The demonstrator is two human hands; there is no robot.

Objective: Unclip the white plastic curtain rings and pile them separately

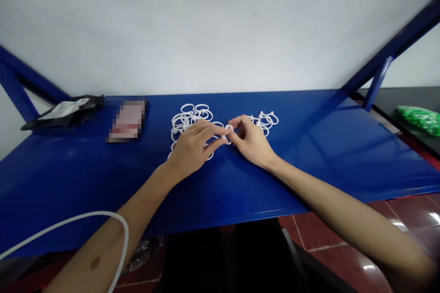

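Fingertips (223, 131) of left hand (192, 147) and right hand (255, 143) meeting, angled inward; white ring (229, 127) pinched

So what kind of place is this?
Probably a small workshop or work corner, though I can't be sure. There's a plain blue worktable with lots of white rings on it, and a bag of green things on a dark surface to the right.

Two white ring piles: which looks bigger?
Left pile, by the left hand. It spreads wider and shows more rings than the right pile, by the right hand; the hands partly hide both.
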